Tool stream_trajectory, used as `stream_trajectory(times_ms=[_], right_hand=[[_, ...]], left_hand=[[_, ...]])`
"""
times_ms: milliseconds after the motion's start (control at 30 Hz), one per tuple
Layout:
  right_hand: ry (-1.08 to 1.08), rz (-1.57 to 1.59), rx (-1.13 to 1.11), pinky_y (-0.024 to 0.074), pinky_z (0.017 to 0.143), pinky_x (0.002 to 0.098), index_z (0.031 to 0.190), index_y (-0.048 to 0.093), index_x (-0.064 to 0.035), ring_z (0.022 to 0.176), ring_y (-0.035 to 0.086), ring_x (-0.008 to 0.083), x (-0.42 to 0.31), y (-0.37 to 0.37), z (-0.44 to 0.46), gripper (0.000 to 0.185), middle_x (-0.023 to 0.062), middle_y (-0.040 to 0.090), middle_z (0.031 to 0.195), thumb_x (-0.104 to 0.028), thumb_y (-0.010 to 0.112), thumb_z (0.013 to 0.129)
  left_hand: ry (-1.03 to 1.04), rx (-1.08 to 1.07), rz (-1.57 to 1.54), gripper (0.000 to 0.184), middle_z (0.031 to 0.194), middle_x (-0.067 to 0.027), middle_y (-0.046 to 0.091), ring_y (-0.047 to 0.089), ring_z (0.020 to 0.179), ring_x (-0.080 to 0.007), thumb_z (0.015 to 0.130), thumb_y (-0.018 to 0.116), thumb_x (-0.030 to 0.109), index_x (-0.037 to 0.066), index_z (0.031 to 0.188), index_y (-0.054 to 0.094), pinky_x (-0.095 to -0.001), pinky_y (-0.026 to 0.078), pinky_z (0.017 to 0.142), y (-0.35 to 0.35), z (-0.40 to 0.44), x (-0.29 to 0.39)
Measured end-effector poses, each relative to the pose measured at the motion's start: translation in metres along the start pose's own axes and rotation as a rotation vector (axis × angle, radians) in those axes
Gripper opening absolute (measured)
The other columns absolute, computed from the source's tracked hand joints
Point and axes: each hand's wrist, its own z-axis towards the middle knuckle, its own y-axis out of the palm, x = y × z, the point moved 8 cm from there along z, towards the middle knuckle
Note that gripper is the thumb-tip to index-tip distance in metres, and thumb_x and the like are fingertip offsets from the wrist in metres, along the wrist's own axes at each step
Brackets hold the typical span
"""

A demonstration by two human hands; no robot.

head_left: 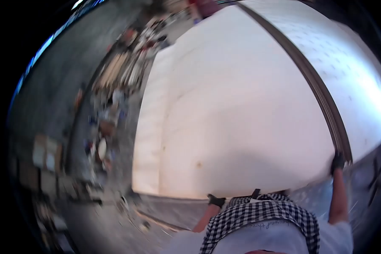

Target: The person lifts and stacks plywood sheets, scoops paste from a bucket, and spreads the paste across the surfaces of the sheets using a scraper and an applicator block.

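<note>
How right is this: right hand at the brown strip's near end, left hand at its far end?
Wrong about the left hand: the head view shows it at the near edge of the white sheet, not the brown strip. The right hand is correct.

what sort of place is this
Probably a workshop or factory floor. A big white panel spreads out in front of the person, a long brown strip lies across it, and a blurred bunch of slats, seemingly wood, lies off to the left.
</note>
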Motion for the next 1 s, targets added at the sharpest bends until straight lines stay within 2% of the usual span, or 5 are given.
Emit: stream_trajectory(times_ms=[467, 533, 800, 900, 1000], right_hand=[[0.389, 0.555, -0.434, 0.0388, 0.094, 0.0407, 0.118, 0.053, -0.0019, 0.115, 0.047, 0.0383, 0.205, 0.311, -0.059, 0.045, 0.0227, 0.051, 0.122, -0.037, 0.04, 0.093], [0.032, 0.47, -0.594, 0.0368, 0.097, 0.0397, 0.121, 0.05, 0.0002, 0.119, 0.044, 0.0365, 0.241, 0.438, -0.092, 0.047, 0.0244, 0.049, 0.125, -0.037, 0.039, 0.094], [-0.97, -0.705, -0.677, 0.0297, 0.104, 0.0376, 0.135, 0.039, -0.0067, 0.128, 0.036, 0.0264, 0.118, 0.256, -0.06, 0.049, 0.0181, 0.037, 0.139, -0.032, 0.036, 0.093], [-0.892, -0.744, -0.782, 0.0286, 0.105, 0.0375, 0.138, 0.034, -0.0094, 0.13, 0.034, 0.0257, 0.128, 0.322, -0.058, 0.051, 0.0166, 0.033, 0.142, -0.032, 0.035, 0.093], [0.248, 0.536, -0.875, 0.0339, 0.098, 0.039, 0.124, 0.049, -0.0069, 0.119, 0.043, 0.0305, 0.137, 0.402, -0.047, 0.048, 0.0164, 0.048, 0.129, -0.039, 0.031, 0.093]], left_hand=[[0.435, 0.071, 0.261, 0.061, 0.134, -0.0093, 0.043, 0.043, 0.119, -0.0345, 0.09, 0.033, 0.059, 0.017, 0.134, 0.037, -0.0572, 0.039, 0.095, 0.104, -0.178, 0.028], [0.487, 0.147, 0.202, 0.06, 0.137, -0.0091, 0.041, 0.038, 0.124, -0.0355, 0.091, 0.033, 0.058, 0.017, 0.134, 0.037, -0.0596, 0.035, 0.097, 0.121, -0.242, 0.042], [1.117, 0.073, 0.867, 0.061, 0.123, -0.0127, 0.051, 0.054, 0.106, -0.0278, 0.092, 0.044, 0.049, 0.005, 0.132, 0.037, -0.044, 0.054, 0.076, 0.419, -0.409, -0.129], [1.244, 0.153, 0.964, 0.051, 0.121, -0.0122, 0.053, 0.054, 0.107, -0.0252, 0.095, 0.041, 0.039, 0.001, 0.128, 0.043, -0.0389, 0.051, 0.083, 0.484, -0.433, -0.184], [1.577, 0.316, 1.511, 0.056, 0.13, -0.0154, 0.048, 0.047, 0.119, -0.0269, 0.097, 0.035, 0.04, 0.001, 0.137, 0.032, -0.0402, 0.041, 0.098, 0.558, -0.461, -0.227]])
